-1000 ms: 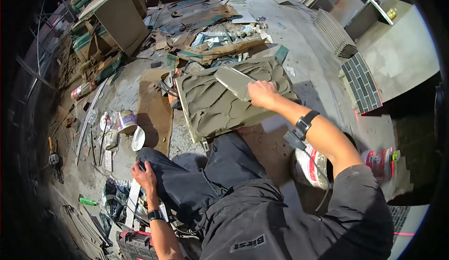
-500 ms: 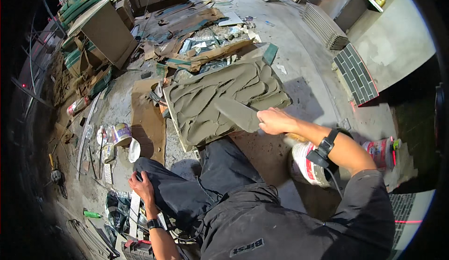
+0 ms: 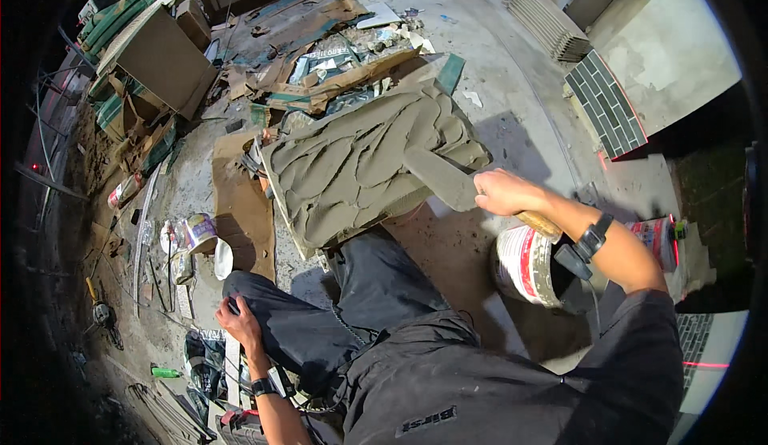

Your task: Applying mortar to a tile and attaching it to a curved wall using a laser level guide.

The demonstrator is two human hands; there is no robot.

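Note:
My right hand (image 3: 508, 192) is closed round a trowel (image 3: 441, 176); its wooden handle shows behind my fist. The mortar-coated blade lies against the right part of a thick layer of wet grey mortar (image 3: 344, 169). This layer, marked with wavy ridges, covers a rectangular slab whose pale edge (image 3: 282, 197) shows at the left, just beyond my knees. Nothing shows in my left hand (image 3: 240, 322), which rests on my left thigh with its fingers apart.
A white and red bucket (image 3: 526, 267) stands under my right forearm. Torn cardboard (image 3: 352, 81) and debris lie beyond the slab. A dark brick-patterned panel (image 3: 606, 106) leans at the right, near stacked tiles (image 3: 548, 25). Small tubs (image 3: 200, 233) stand at the left.
My right hand has drawn the trowel to the right across the mortar, toward the slab's right edge. My left hand stays on my thigh. The view has shifted slightly.

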